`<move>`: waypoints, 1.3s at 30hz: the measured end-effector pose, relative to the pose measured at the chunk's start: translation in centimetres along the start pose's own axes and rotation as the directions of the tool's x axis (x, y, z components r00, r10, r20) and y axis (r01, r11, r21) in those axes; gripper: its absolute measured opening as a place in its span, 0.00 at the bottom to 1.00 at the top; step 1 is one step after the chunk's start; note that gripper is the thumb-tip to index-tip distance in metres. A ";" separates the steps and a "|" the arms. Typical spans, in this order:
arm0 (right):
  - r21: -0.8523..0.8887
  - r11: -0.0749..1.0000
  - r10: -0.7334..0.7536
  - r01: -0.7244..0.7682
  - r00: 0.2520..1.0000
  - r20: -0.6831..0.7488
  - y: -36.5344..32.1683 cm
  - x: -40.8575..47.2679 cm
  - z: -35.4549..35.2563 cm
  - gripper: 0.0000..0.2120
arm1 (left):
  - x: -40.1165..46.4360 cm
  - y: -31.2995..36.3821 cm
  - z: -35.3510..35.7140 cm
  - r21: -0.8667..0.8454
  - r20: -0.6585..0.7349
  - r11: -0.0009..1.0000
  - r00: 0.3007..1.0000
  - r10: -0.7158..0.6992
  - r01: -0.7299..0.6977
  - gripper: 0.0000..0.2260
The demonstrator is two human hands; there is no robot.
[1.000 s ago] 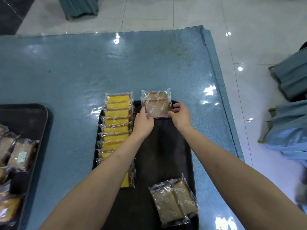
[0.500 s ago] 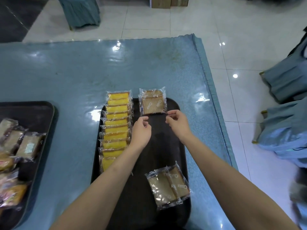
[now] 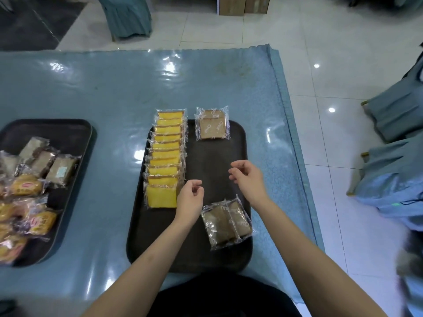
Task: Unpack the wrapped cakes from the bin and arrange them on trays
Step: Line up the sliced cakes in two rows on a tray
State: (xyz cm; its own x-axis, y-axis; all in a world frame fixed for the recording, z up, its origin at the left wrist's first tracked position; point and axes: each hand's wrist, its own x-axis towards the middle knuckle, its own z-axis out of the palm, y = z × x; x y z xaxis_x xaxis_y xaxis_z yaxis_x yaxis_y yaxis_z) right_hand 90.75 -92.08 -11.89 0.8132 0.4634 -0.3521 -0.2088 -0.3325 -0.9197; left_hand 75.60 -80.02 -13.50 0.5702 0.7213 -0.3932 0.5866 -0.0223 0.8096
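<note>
Now both hands have drawn back toward the near end of the middle tray [image 3: 238,143], away from the brown wrapped cake [image 3: 212,126] they were touching a second ago. The left hand [image 3: 189,200] hangs over the tray just beside the near end of the yellow cake row [image 3: 166,156], fingers loosely curled and holding nothing. The right hand [image 3: 248,181] hovers near the tray's right edge, thumb and fingers half curled, also holding nothing. The brown wrapped cake lies released at the tray's far edge, its far end overhanging the rim, beside the top of the yellow row. A second brown pack [image 3: 226,221] lies tilted at the tray's near right corner, just below the right wrist. On the surface [image 3: 109,92], at its left edge, a second dark tray [image 3: 84,133] holds a loose heap of mixed wrapped cakes [image 3: 34,186].
</note>
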 end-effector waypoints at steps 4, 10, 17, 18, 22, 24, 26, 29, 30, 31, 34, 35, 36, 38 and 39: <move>0.003 1.000 0.030 -0.030 1.000 0.004 1.7 -2.7 -0.1 0.06 | -3.1 -2.2 0.1 0.035 0.012 0.999 0.999 -0.039 0.039 0.08; -0.121 0.990 0.067 -0.065 0.998 0.010 4.7 -5.9 -0.1 0.06 | -5.9 -5.3 0.7 0.058 0.022 0.987 0.988 -0.154 0.152 0.06; -0.419 0.904 0.115 -0.087 0.992 0.043 7.2 -7.4 0.0 0.05 | -7.1 -7.2 1.6 0.131 0.079 0.971 0.975 -0.209 0.198 0.14; -0.447 0.890 0.125 -0.091 0.991 0.047 7.4 -7.5 -0.1 0.07 | -7.1 -7.3 1.6 0.143 0.083 0.969 0.973 -0.215 0.202 0.14; -0.605 0.794 0.135 -0.063 0.988 0.074 8.0 -7.9 0.0 0.11 | -7.0 -8.1 1.8 0.142 0.105 0.965 0.966 -0.238 0.222 0.15; -0.646 0.762 0.118 -0.033 0.989 0.088 8.2 -8.1 0.1 0.10 | -7.1 -7.9 1.8 0.165 0.119 0.965 0.968 -0.223 0.202 0.14; -0.642 0.766 0.118 -0.032 0.989 0.092 8.3 -8.2 0.2 0.08 | -7.0 -7.7 1.8 0.163 0.125 0.967 0.968 -0.216 0.195 0.14; -0.641 0.767 0.114 -0.023 0.988 0.101 8.2 -8.3 0.3 0.04 | -6.9 -8.0 1.9 0.126 0.128 0.970 0.966 -0.225 0.209 0.15; -0.629 0.777 0.110 -0.021 0.989 0.103 8.1 -8.4 0.4 0.02 | -6.9 -8.2 1.9 0.118 0.128 0.970 0.965 -0.228 0.214 0.16; -0.606 0.795 0.104 -0.021 0.989 0.103 8.0 -8.5 0.4 0.01 | -6.9 -8.3 1.9 0.104 0.128 0.971 0.965 -0.227 0.215 0.16; -0.545 0.838 0.085 -0.030 0.993 0.076 7.6 -8.6 0.4 0.03 | -6.9 -7.6 1.7 0.086 0.147 0.979 0.969 -0.197 0.186 0.15; -0.532 0.846 0.077 -0.033 0.995 0.060 7.3 -8.6 0.4 0.03 | -6.9 -7.3 1.6 0.095 0.155 0.981 0.971 -0.180 0.167 0.16; -0.516 0.856 0.070 -0.037 0.997 0.045 7.1 -8.6 0.5 0.03 | -6.9 -7.0 1.5 0.109 0.158 0.983 0.973 -0.167 0.151 0.17; -0.456 0.889 0.073 -0.050 0.997 0.034 6.7 -8.3 0.5 0.04 | -7.1 -6.4 1.2 0.133 0.158 0.984 0.977 -0.141 0.120 0.17; -0.424 0.904 0.075 -0.052 0.996 0.039 6.5 -8.2 0.4 0.04 | -7.1 -6.1 1.0 0.143 0.154 0.985 0.980 -0.122 0.100 0.17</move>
State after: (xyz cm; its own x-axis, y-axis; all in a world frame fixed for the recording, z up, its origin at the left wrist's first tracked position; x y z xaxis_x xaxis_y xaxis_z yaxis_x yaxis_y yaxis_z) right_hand 82.49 -97.74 -15.08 0.7731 0.4690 -0.4271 -0.0008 -0.6726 -0.7400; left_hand 68.52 -85.75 -16.11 0.5760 0.6032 -0.5517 0.7168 -0.0483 0.6956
